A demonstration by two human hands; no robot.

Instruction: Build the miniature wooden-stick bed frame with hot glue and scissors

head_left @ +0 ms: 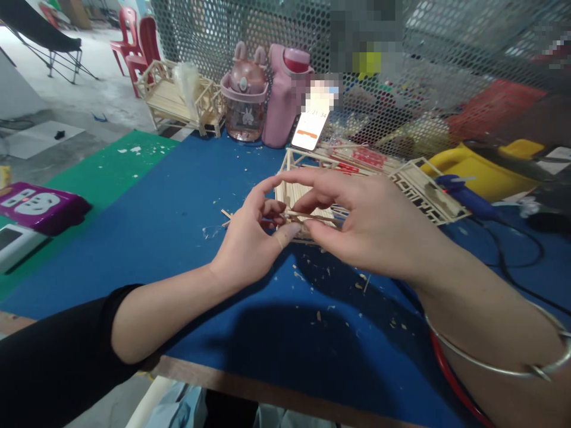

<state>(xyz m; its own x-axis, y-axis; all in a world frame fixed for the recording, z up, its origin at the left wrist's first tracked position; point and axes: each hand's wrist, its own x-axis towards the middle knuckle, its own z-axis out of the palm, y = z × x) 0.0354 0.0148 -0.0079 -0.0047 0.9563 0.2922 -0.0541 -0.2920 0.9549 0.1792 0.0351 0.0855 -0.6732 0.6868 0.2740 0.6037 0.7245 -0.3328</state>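
My left hand (252,238) and my right hand (361,220) meet over the blue table (178,214), pinching a thin wooden stick (312,216) between their fingertips. The stick lies level, running left to right. Right behind it stands a small model (294,193) built of light wooden sticks, partly hidden by my fingers. More stick pieces poke out to the left of my left hand. A metal bangle and a red band circle my right wrist.
A second stick frame (423,187) lies at the right, beside a blue glue gun (464,193) with its black cord. At the back stand a stick bench (178,98), a pink bunny bottle (245,98), a pink flask (283,95) and a phone (312,119). Wood scraps litter the table.
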